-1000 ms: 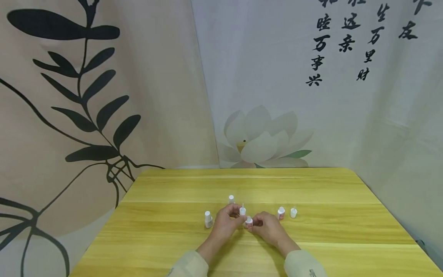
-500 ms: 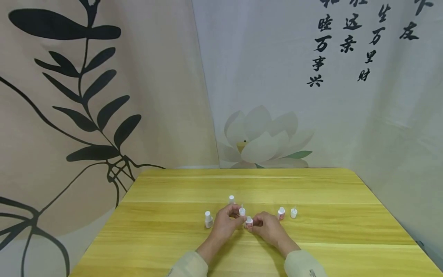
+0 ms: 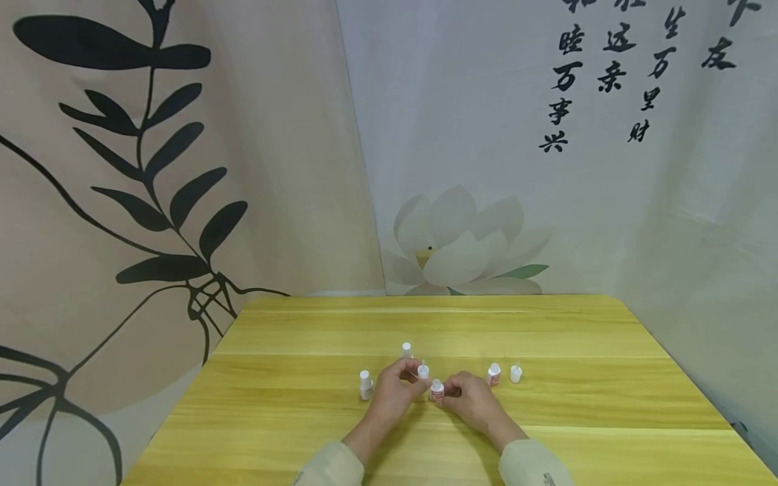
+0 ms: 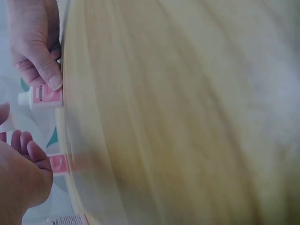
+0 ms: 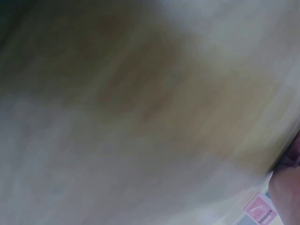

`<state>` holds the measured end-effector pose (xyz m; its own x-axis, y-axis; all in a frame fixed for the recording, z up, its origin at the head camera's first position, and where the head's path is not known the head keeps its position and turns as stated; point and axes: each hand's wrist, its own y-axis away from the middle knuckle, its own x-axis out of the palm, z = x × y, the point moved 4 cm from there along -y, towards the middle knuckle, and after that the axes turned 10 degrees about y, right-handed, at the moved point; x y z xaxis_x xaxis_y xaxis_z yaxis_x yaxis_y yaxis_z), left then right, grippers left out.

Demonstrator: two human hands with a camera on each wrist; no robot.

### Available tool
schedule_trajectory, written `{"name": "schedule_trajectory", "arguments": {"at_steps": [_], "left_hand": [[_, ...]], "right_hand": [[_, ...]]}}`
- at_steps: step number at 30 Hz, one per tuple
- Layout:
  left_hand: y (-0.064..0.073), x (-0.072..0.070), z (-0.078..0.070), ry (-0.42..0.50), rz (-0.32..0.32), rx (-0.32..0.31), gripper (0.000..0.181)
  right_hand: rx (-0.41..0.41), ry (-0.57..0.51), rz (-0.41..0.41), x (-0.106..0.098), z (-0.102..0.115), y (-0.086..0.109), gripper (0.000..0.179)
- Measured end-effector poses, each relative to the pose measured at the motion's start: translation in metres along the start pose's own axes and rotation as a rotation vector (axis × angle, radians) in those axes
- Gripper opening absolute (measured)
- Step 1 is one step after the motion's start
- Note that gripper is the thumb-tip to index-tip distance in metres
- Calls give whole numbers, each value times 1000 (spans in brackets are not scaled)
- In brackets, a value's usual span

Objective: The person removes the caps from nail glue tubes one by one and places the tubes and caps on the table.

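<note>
In the head view my left hand (image 3: pixel 395 389) pinches a white cap (image 3: pixel 423 372) with a thin stem pointing up. Close beside it, a small white bottle (image 3: pixel 437 390) with a pink label stands on the table, and the fingers of my right hand (image 3: pixel 471 399) grip it from the right. The left wrist view shows that grip nearer: the thumb lies on the bottle's pink label (image 4: pixel 48 93). Only an edge of the right hand (image 5: pixel 287 190) shows in the right wrist view, beside a pink-labelled bottle (image 5: pixel 261 209).
On the wooden table (image 3: pixel 292 432), a capped bottle (image 3: pixel 366 385) stands left of my hands and another bottle (image 3: pixel 406 349) behind the left hand. To the right stand a pink-labelled bottle (image 3: pixel 494 374) and a white cap (image 3: pixel 515 373) with its stem up. A printed curtain hangs behind.
The cap in my left hand has shifted slightly to the left. My right hand and the bottle it grips look unchanged.
</note>
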<state>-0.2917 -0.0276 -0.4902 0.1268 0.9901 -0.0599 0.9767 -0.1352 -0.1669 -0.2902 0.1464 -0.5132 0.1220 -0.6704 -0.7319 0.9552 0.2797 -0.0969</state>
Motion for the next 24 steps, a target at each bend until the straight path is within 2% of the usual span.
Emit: {"name": "schedule_trajectory", "arguments": {"at_steps": [15,24], "left_hand": [[5,-4,4,19,-29,10,27],[7,-4,6,-14,-71,-28,26]], "right_hand": [[8,3,-17,2,-1,-1,12],[10,5,-11,2,-3,0,12]]}}
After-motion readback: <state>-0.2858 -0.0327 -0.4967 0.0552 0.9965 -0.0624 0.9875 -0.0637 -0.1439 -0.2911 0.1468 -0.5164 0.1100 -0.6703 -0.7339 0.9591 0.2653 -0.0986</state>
